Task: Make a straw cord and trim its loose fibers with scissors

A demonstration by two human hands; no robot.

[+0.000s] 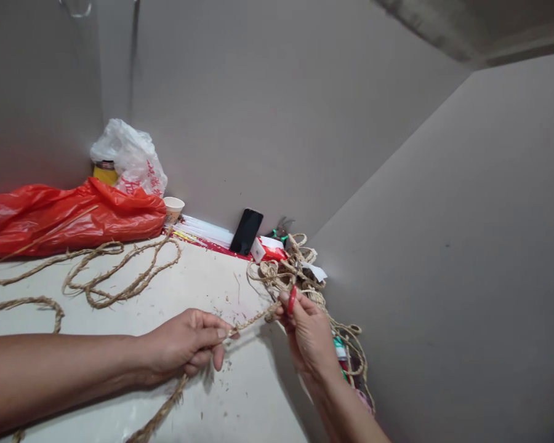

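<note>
A braided straw rope [255,319] stretches between my two hands above a white tabletop. My left hand [191,341] is closed, pinching this rope between thumb and fingers; a rougher length hangs below it toward the front edge. Closed as well, my right hand [309,335] grips small scissors by a red loop handle [292,299], their blades hard to make out against the pile behind. The rope also reaches the fingertips of this hand. Just beyond lies a tangled heap of thinner braided cord [300,261], with strands drooping over the table's right side.
Loose rope coils [120,289] lie on the left of the white table [212,277]. Along the back are a red plastic bag [78,215], a white bag [129,154], a paper cup [173,210], white strips [207,231], a phone [246,232] and green-handled pliers [281,232]. Grey walls stand close behind.
</note>
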